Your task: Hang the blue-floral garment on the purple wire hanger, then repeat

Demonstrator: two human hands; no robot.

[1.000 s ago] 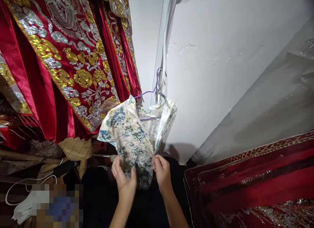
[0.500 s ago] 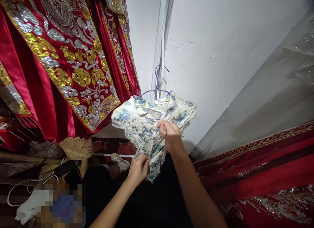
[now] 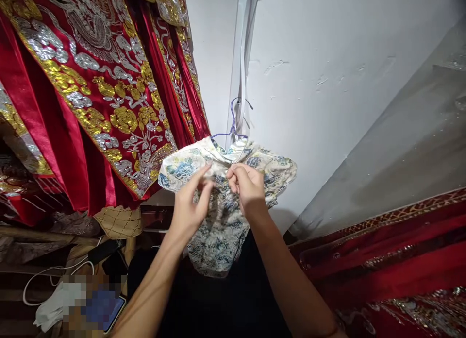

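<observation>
A floral blouse point(image 3: 218, 245), white with blue and yellow print, hangs from a purple hanger point(image 3: 233, 129) against the wall. My right hand point(image 3: 249, 182) pinches the blouse's front edge just below the collar point(image 3: 236, 151); whether a small fastener sits in the pinch is hidden by the fingers. My left hand point(image 3: 191, 202) is over the blouse's chest on the left, thumb and fingers apart, fingertips slightly blurred, with nothing visible between them.
Red costumes point(image 3: 120, 105) with gold and silver sequins hang at left. A grey sparkly sheer fabric point(image 3: 386, 158) and red embroidered cloth point(image 3: 393, 255) are at right. Below left lie a white cable point(image 3: 27, 289), a black object point(image 3: 104, 250) and a partly blurred phone point(image 3: 118, 309).
My left hand has let go of the lower blouse edge and risen to the chest, fingers apart. The right hand has shifted slightly up to the collar; the blouse hangs straighter, its front drawn together.
</observation>
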